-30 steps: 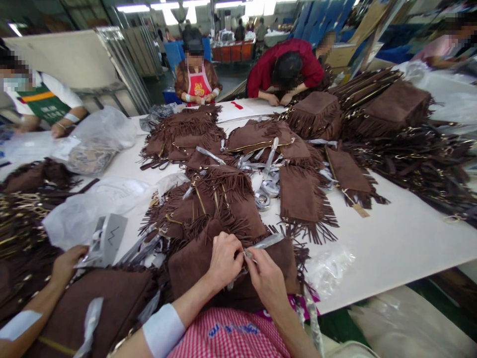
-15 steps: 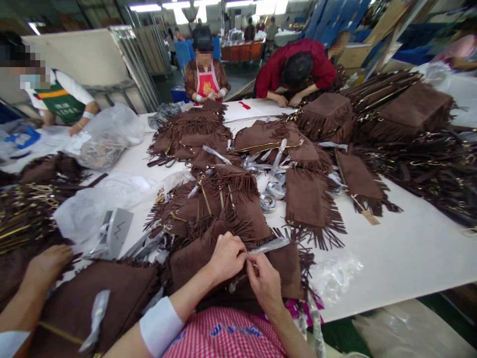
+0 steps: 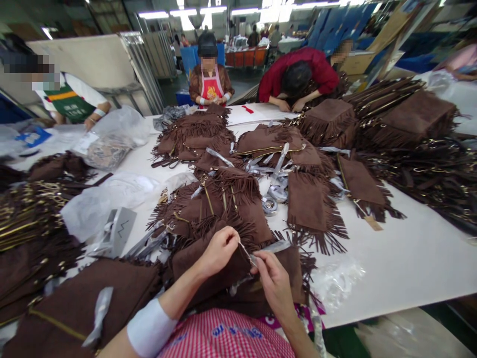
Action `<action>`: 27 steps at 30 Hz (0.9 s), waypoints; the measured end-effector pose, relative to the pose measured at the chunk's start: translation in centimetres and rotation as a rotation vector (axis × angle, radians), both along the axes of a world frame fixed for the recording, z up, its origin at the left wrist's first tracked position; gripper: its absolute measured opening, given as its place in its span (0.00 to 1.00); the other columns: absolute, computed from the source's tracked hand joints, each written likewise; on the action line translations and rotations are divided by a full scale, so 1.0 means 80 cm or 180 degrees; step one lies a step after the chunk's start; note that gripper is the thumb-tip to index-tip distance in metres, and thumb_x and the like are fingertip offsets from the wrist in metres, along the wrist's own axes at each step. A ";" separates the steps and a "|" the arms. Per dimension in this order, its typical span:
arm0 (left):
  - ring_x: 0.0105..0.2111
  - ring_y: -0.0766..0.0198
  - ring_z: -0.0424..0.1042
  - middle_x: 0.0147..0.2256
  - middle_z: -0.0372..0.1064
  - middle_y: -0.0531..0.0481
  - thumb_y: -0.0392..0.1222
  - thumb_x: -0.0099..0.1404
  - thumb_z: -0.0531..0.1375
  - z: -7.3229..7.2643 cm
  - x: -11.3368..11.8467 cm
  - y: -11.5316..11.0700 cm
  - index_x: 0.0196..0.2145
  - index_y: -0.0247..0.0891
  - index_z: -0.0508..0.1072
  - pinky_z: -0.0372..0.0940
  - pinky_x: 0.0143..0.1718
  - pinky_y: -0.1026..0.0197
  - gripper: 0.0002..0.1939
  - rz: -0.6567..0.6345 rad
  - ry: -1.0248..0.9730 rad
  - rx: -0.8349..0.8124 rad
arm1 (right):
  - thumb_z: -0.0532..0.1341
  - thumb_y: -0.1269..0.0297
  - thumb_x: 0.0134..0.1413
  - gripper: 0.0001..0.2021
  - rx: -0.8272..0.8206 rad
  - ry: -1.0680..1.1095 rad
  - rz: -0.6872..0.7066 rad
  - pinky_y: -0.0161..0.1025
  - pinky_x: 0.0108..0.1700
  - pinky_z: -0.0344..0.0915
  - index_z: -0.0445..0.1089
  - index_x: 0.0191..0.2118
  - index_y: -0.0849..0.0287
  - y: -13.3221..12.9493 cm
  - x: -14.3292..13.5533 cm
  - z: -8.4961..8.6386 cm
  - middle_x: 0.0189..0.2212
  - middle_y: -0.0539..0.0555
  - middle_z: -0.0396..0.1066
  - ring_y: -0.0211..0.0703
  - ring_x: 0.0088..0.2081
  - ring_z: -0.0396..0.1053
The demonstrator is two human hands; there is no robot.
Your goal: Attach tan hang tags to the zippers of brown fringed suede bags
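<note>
Pinching pale strand (image 3: 245, 251), both hands (image 3: 218, 252) (image 3: 275, 278) near illegible blue lettering (image 3: 218, 329)

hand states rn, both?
Left hand: closed, pinching a thin pale strand.
Right hand: closed, pinching the same strand lower down.

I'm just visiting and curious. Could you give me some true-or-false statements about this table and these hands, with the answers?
1. The left hand and right hand both pinch a thin strand. True.
2. The bag just below the hands is bright yellow. False: it is a brown bag.
3. A tan tag lies on the white table. True.
4. The person wears a plain green apron. False: it is a checked apron.
5. Crumpled clear plastic lies to the right of the hands. True.
</note>
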State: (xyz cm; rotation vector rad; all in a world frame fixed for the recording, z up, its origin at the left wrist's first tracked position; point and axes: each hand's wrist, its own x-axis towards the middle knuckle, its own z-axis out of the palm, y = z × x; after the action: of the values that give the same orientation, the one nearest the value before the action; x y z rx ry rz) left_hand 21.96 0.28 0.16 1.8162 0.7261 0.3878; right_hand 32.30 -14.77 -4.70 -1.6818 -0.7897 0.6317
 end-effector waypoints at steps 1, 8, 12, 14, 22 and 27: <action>0.29 0.66 0.61 0.27 0.61 0.53 0.38 0.64 0.51 0.004 -0.001 0.001 0.26 0.37 0.63 0.57 0.33 0.64 0.09 -0.0019 -0.0034 -0.0089 | 0.55 0.56 0.62 0.12 0.0027 -0.0019 0.0031 0.40 0.37 0.67 0.73 0.41 0.54 0.004 0.001 0.003 0.35 0.54 0.72 0.42 0.28 0.71; 0.30 0.67 0.61 0.27 0.61 0.54 0.41 0.63 0.54 0.010 -0.001 -0.008 0.26 0.36 0.65 0.58 0.33 0.64 0.09 -0.0028 -0.0211 -0.0684 | 0.58 0.61 0.59 0.09 0.0072 -0.0433 0.0313 0.37 0.35 0.62 0.74 0.30 0.54 0.026 0.003 0.014 0.27 0.51 0.71 0.44 0.31 0.69; 0.30 0.66 0.65 0.28 0.65 0.52 0.47 0.64 0.55 -0.007 -0.002 -0.015 0.32 0.35 0.68 0.62 0.35 0.63 0.12 0.0150 -0.0545 -0.1467 | 0.57 0.58 0.60 0.12 -0.0059 -0.0252 0.0245 0.36 0.31 0.59 0.71 0.28 0.54 0.023 0.002 0.011 0.24 0.49 0.68 0.41 0.27 0.64; 0.31 0.65 0.67 0.31 0.68 0.49 0.47 0.62 0.57 -0.016 -0.003 -0.020 0.35 0.34 0.70 0.64 0.37 0.61 0.12 0.0135 -0.0532 -0.1723 | 0.56 0.57 0.60 0.13 -0.0125 -0.0112 0.0176 0.35 0.30 0.57 0.70 0.28 0.55 0.021 0.002 0.009 0.22 0.48 0.66 0.41 0.26 0.63; 0.30 0.65 0.66 0.27 0.67 0.51 0.37 0.59 0.59 -0.026 0.003 -0.035 0.24 0.34 0.73 0.60 0.34 0.64 0.08 0.0207 -0.0295 -0.0327 | 0.56 0.58 0.60 0.13 0.0033 -0.0262 0.0202 0.34 0.31 0.58 0.68 0.26 0.56 0.018 0.001 0.004 0.23 0.47 0.66 0.40 0.27 0.63; 0.29 0.66 0.63 0.26 0.64 0.53 0.35 0.61 0.56 -0.029 0.006 -0.036 0.24 0.35 0.69 0.58 0.33 0.65 0.08 0.0235 -0.0187 -0.0154 | 0.55 0.59 0.61 0.13 0.0019 -0.0287 0.0252 0.34 0.31 0.57 0.68 0.27 0.56 0.017 0.000 0.005 0.23 0.47 0.65 0.39 0.27 0.62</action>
State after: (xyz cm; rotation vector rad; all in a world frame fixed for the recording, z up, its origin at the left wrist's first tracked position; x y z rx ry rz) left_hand 22.46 -2.60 -2.14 1.7290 0.7570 0.4667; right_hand 32.31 -13.39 -4.30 -1.6896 -0.9252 0.6108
